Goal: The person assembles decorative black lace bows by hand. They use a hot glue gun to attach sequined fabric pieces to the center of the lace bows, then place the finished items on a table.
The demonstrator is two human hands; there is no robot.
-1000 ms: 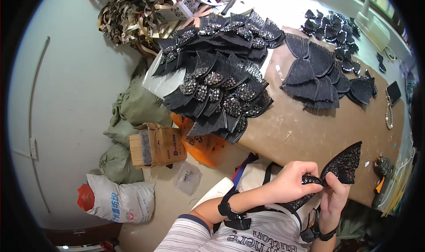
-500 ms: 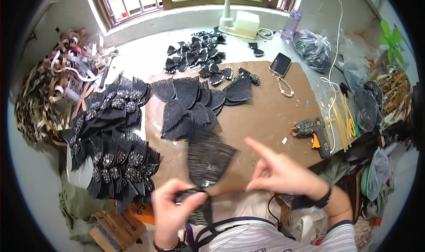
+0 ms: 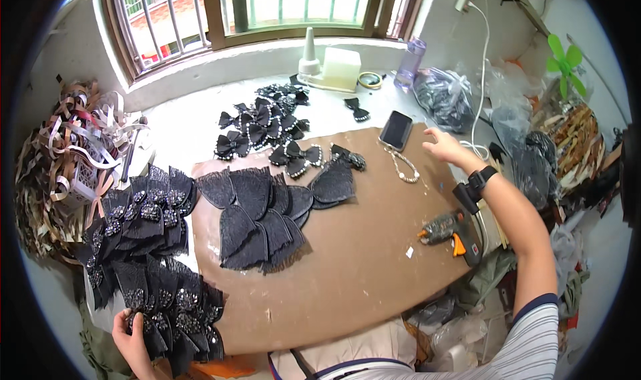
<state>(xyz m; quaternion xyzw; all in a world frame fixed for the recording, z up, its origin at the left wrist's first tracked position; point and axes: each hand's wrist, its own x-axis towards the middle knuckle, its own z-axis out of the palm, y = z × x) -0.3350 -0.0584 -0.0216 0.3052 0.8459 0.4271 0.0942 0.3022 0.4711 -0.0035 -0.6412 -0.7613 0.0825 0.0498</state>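
At the lower left, my left hand (image 3: 131,343) pinches a black beaded bow (image 3: 137,318) at the edge of a pile of similar black bows (image 3: 190,300) with dark beaded centres. My right hand (image 3: 449,147) reaches out at the right, just beyond the cardboard sheet's edge, its thumb and forefinger apart and nothing between them. Beside it lie a dark phone (image 3: 396,130) and its beaded strap (image 3: 406,173). In the middle of the sheet, several black fabric pieces (image 3: 254,230) overlap in a fan.
A brown cardboard sheet (image 3: 360,273) covers much of the table. Small pearl-edged bows (image 3: 264,123) are heaped at the back. A glue gun (image 3: 447,230) lies at the right, near glue sticks. Behind stand a glue bottle (image 3: 340,69) and a purple bottle (image 3: 410,65); ribbon scraps (image 3: 60,159) pile up left.
My left hand has carried the bow from in front of me to the lower-left pile. My right hand has moved up and right, past the phone. The view has shifted.
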